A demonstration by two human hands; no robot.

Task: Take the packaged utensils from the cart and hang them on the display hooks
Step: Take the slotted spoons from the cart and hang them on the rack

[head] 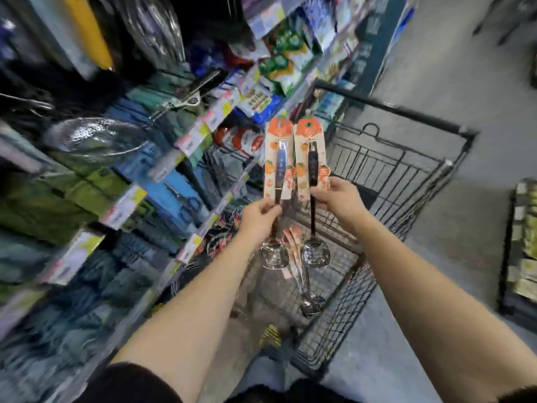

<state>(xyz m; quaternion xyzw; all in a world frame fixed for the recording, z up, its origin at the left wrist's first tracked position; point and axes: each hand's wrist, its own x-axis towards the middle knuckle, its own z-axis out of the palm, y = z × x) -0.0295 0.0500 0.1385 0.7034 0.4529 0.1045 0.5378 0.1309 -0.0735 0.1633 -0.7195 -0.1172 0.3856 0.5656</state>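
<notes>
Aisle floor [453, 91] open R of cart [386, 106]

No text legible: print on utensil cards [279, 158], shelf price tags [215, 117], blue aisle sign [374, 33] all blurred.

Single head view, wide-angle, looking forward-down over cart [421, 116] close ahead, shelves [125, 205] close at left.

One left hand [258, 215], one right hand [340, 199], two packaged skimmers [278, 158] [313, 158], one wire cart [406, 112], perhaps two more utensils [303, 283] inside.
</notes>
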